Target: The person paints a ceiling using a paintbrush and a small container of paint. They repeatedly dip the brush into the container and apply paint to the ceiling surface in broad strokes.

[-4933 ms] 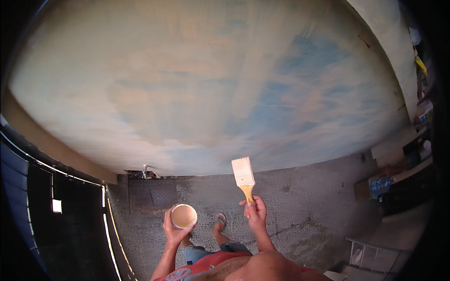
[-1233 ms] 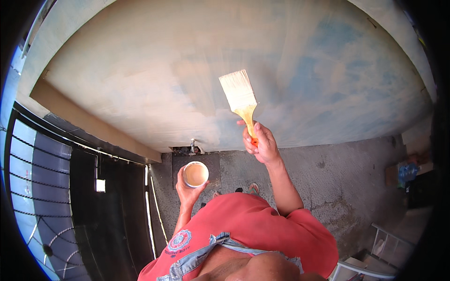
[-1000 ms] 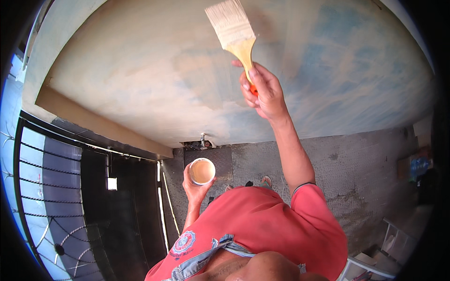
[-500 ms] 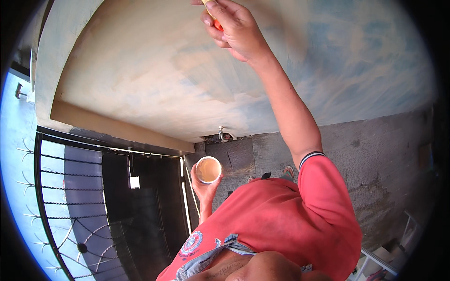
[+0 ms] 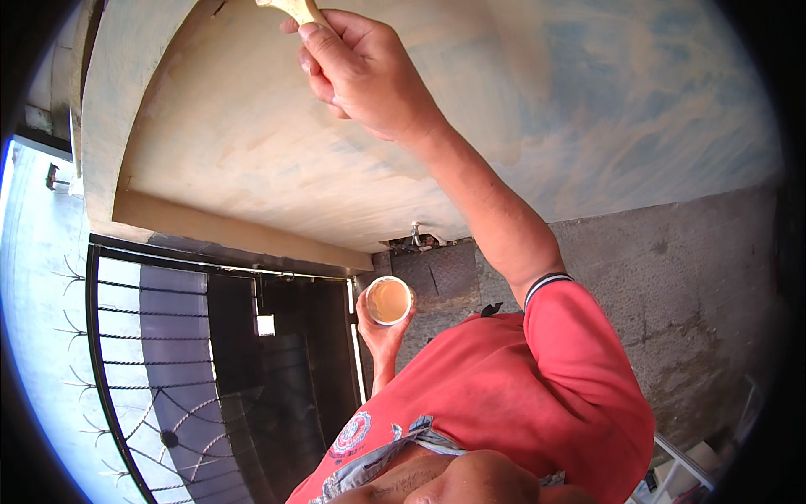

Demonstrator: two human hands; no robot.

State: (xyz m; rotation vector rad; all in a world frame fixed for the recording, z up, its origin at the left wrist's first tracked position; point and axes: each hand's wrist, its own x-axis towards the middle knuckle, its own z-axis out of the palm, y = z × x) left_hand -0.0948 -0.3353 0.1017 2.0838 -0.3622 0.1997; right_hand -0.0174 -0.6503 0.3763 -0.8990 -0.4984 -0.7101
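Grey concrete floor [image 5: 672, 277] bears a white frame [image 5: 684, 458] at lower right.

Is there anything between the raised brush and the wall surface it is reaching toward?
Nothing visible. The right hand grips the brush handle high against the pale wall; the bristles lie beyond the picture's top edge, so contact cannot be seen. The left hand holds the paint cup low, well apart.

A red short-sleeved shirt [image 5: 537, 403] with striped cuff trim and a round chest emblem.
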